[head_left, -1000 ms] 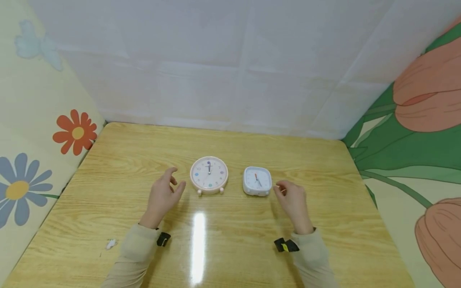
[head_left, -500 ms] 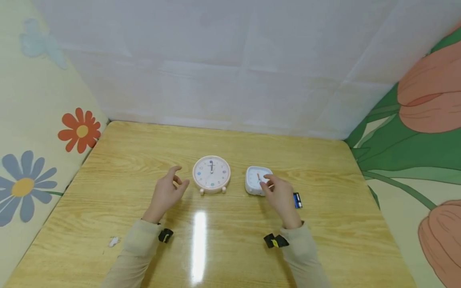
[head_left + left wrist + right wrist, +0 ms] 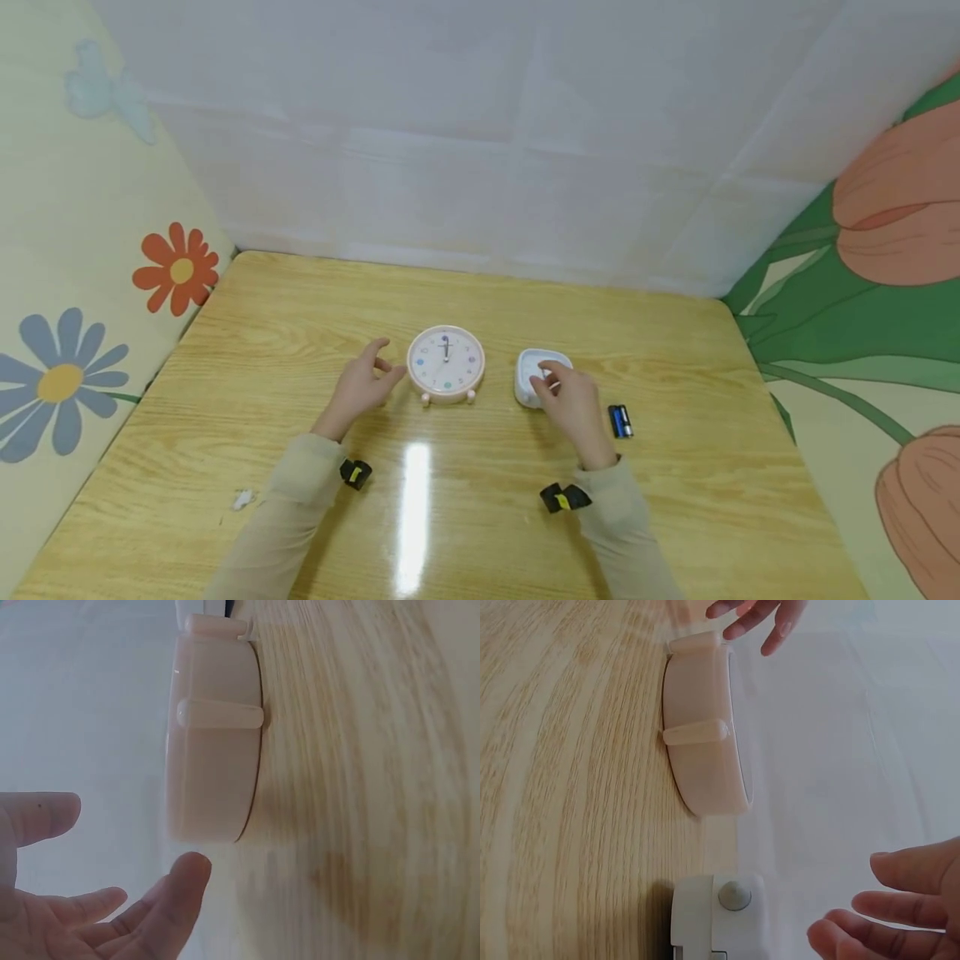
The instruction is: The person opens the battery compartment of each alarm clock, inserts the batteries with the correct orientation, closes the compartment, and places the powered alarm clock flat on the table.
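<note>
A round pale-pink alarm clock [image 3: 446, 363] lies face up on the wooden table, its two stubby feet pointing toward me. Beside its left edge hovers my left hand [image 3: 362, 387], thumb and fingers spread apart and holding nothing. In the left wrist view a small gap separates the fingertips [image 3: 191, 870] from the pink clock [image 3: 214, 772]. My right hand [image 3: 573, 406] is over a smaller white rounded-square clock [image 3: 527, 385] and hides part of its dial. In the right wrist view those loosely bent fingers [image 3: 911, 904] stay apart from the white clock [image 3: 724, 919].
Right of my right hand lies a small blue-and-black item that looks like batteries [image 3: 620, 422]. A white scrap or mark [image 3: 242, 500] shows at the front left of the table [image 3: 495, 525]. A white cloth [image 3: 450, 150] hangs behind, with flower-patterned panels on both sides.
My right hand has moved left from beside the white clock to over it, uncovering the blue-and-black item. My left hand has come slightly closer to the pink clock. Both clocks stay put.
</note>
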`<state>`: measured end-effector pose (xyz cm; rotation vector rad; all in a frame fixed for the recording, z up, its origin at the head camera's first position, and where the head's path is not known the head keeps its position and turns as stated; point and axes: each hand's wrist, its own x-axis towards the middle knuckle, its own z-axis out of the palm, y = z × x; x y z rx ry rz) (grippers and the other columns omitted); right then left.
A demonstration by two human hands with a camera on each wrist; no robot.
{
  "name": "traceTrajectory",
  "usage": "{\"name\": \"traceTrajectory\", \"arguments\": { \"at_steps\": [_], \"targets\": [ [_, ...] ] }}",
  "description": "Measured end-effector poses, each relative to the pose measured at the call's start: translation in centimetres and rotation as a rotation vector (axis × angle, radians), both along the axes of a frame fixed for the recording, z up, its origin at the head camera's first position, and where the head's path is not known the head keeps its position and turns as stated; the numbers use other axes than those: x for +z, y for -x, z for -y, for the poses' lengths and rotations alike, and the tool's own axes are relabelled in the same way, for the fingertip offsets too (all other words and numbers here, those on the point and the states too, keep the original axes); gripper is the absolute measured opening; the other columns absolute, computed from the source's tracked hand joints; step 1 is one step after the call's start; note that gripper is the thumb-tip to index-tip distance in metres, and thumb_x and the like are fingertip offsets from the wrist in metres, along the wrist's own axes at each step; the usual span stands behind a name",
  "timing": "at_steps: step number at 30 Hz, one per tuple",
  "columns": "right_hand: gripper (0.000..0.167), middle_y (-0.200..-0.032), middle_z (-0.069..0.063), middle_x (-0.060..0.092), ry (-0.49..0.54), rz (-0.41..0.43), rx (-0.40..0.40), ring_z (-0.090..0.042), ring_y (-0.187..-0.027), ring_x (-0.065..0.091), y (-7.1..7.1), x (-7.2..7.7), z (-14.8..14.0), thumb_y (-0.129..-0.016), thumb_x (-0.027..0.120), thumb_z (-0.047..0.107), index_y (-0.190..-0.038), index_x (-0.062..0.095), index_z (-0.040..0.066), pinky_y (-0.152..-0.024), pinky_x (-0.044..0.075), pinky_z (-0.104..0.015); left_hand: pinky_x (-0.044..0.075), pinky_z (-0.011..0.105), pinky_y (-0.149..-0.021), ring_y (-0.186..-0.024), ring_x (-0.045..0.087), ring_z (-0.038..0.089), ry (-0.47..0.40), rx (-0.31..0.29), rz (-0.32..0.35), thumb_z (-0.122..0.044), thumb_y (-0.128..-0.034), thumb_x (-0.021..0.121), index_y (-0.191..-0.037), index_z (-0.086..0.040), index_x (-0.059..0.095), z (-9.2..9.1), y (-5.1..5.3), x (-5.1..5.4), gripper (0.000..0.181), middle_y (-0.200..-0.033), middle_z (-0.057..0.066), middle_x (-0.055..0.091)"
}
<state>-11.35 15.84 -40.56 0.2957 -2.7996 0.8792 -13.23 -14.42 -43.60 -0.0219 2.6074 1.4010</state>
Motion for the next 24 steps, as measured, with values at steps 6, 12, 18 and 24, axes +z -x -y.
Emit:
{"name": "traceTrajectory", "arguments": {
  "at_steps": [6, 12, 18, 24],
  "targets": [
    [0.025, -0.071, -0.009, 0.063, -0.009, -0.007, 0.012, -0.020, -0.059, 0.060, 0.3, -0.1, 0.7, -0.082, 0.066, 0.014, -0.101, 0.064, -0.003, -0.056, 0.049, -0.035, 0.052, 0.029, -0.055, -0.087, 0.058, 0.036, -0.037, -0.001, 0.004, -0.025, -0.0908, 0.054, -0.139, 0.001, 0.027, -0.6, 0.6, -0.4, 0.061, -0.117, 0.030, 0.049],
    [0.027, -0.070, -0.009, 0.063, -0.030, -0.019, 0.019, -0.019, -0.057, 0.058, 0.7, -0.3, 1.2, -0.083, 0.065, 0.015, -0.103, 0.065, -0.002, -0.056, 0.048, -0.034, 0.052, 0.030, -0.055, -0.090, 0.056, 0.037, -0.049, 0.018, 0.047, -0.027, -0.0938, 0.047, -0.139, 0.001, 0.027, -1.2, 1.2, -0.7, 0.056, -0.120, 0.030, 0.046],
    [0.026, -0.070, -0.007, 0.063, -0.040, -0.011, 0.018, -0.018, -0.057, 0.058, 0.8, -0.4, 1.4, -0.083, 0.065, 0.016, -0.103, 0.065, -0.001, -0.057, 0.048, -0.034, 0.052, 0.031, -0.056, -0.087, 0.059, 0.033, -0.095, 0.021, 0.145, -0.032, -0.0958, 0.041, -0.140, -0.001, 0.025, -1.7, 1.7, -0.8, 0.057, -0.127, 0.032, 0.041],
    [0.026, -0.070, -0.007, 0.063, -0.031, -0.013, 0.020, -0.018, -0.058, 0.058, 0.9, 0.0, 1.7, -0.083, 0.065, 0.015, -0.103, 0.065, -0.001, -0.057, 0.049, -0.033, 0.052, 0.030, -0.056, -0.095, 0.056, 0.035, -0.080, 0.009, 0.176, -0.032, -0.0965, 0.039, -0.141, -0.001, 0.024, -2.2, 2.3, -0.8, 0.056, -0.131, 0.032, 0.038]
  ]
}}
